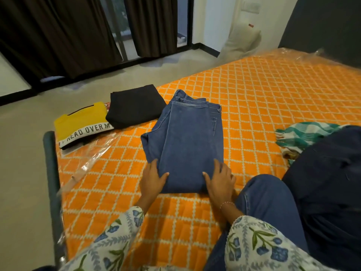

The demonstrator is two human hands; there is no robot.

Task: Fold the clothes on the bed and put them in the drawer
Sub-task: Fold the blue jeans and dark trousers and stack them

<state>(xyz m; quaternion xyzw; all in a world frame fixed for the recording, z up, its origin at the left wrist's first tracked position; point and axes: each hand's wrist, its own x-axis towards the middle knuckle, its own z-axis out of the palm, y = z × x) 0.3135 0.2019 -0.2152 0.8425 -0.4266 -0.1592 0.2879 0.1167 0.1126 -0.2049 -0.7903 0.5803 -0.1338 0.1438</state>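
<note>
A pair of blue jeans (185,137) lies folded in half on the orange quilted bed (263,98), waistband at the far end. My left hand (153,178) grips the near left corner of the jeans, thumb on top and fingers along the edge. My right hand (219,181) grips the near right corner the same way. A folded black garment (134,105) and a folded yellow shirt (82,124) with white lettering lie side by side at the bed's far left corner.
A green and white checked cloth (304,136) lies crumpled at the right, beside a dark navy garment (332,173). My knee in blue jeans (269,200) rests on the bed. A dark bed rail (51,173) runs along the left edge. Clear plastic wrap (88,161) covers the mattress.
</note>
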